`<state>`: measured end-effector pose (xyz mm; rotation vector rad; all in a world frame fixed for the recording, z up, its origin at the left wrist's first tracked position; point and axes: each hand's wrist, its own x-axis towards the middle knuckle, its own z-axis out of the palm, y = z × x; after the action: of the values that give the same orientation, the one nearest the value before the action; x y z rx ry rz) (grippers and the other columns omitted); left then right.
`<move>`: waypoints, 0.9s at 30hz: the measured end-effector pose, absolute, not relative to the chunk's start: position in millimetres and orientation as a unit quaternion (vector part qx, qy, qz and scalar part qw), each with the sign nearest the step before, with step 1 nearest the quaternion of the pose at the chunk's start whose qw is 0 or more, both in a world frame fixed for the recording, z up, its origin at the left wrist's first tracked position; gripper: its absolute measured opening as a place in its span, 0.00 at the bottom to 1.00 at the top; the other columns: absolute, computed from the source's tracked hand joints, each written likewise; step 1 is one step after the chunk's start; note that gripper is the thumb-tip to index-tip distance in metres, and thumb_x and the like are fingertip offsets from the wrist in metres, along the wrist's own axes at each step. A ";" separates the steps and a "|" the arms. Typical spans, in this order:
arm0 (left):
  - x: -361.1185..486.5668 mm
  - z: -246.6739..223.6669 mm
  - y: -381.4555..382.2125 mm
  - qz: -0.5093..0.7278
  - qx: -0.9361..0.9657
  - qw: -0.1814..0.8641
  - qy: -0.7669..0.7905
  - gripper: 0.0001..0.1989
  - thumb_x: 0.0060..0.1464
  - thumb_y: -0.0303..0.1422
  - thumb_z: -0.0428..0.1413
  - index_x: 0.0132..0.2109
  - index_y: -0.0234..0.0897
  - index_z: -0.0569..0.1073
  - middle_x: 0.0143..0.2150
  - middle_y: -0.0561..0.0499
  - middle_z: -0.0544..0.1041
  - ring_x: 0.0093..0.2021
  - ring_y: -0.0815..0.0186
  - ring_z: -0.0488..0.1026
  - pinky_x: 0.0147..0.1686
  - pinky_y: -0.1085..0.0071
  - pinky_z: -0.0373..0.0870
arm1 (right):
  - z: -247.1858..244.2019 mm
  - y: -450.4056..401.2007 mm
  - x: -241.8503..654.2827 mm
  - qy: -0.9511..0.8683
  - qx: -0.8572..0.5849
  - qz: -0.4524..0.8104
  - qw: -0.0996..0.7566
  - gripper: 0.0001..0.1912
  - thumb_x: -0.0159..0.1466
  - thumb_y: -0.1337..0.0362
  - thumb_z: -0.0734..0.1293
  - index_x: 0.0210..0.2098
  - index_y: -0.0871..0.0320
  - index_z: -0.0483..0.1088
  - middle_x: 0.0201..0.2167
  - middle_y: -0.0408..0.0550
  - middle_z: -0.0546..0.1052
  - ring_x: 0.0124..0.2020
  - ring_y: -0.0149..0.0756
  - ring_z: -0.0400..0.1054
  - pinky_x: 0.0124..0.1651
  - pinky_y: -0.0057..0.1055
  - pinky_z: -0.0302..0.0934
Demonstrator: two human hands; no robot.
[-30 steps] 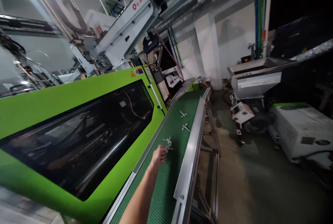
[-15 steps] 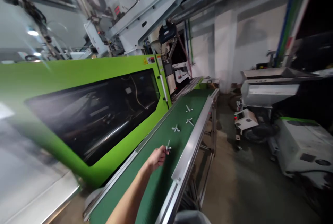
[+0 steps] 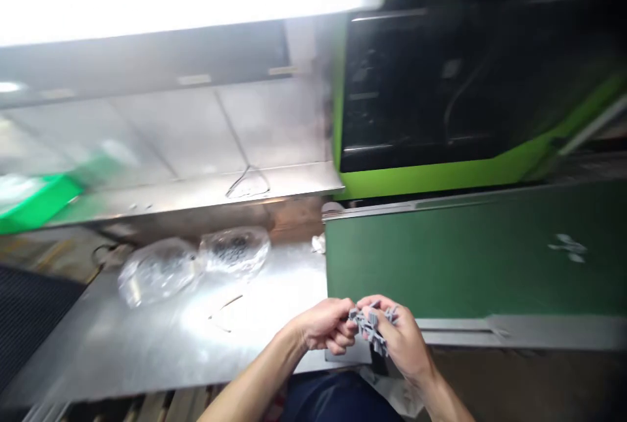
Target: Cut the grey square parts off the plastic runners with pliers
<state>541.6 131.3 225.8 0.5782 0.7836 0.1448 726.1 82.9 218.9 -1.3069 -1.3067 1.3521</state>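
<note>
Several small grey branched plastic pieces (image 3: 373, 330) are bunched in my right hand (image 3: 405, 347), its fingers curled around them. My left hand (image 3: 329, 325) is closed beside it, thumb and forefinger pinching a grey piece at the left side of the bunch. Both hands are low in the head view, over the seam between the metal table and the green conveyor belt (image 3: 441, 259). Another grey branched piece (image 3: 571, 247) lies on the belt at the right, blurred.
On the metal table (image 3: 147, 357) lie two clear plastic bags (image 3: 235, 249) with small parts inside and a thin curved strip (image 3: 228, 304). A green bin (image 3: 42, 203) sits on the ledge at left. Behind the belt stands a green machine (image 3: 431, 180) with a dark window.
The view has swung left from along the conveyor to the metal table. The hand that reached over the belt for a grey piece is back, and both hands now meet at the bunch.
</note>
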 end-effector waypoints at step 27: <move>352.2 184.8 48.4 0.421 0.043 0.804 0.418 0.16 0.67 0.41 0.59 0.34 0.35 0.70 0.21 0.65 0.55 0.17 0.78 0.43 0.14 0.78 0.41 | 175.3 130.4 528.6 -0.617 -0.455 0.606 0.212 0.21 0.74 0.47 0.65 0.45 0.61 0.74 0.33 0.43 0.77 0.31 0.33 0.73 0.37 0.35 0.71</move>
<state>352.2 48.4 184.8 0.0925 0.8954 0.9013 528.6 130.4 175.3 -1.2625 -1.7137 1.6839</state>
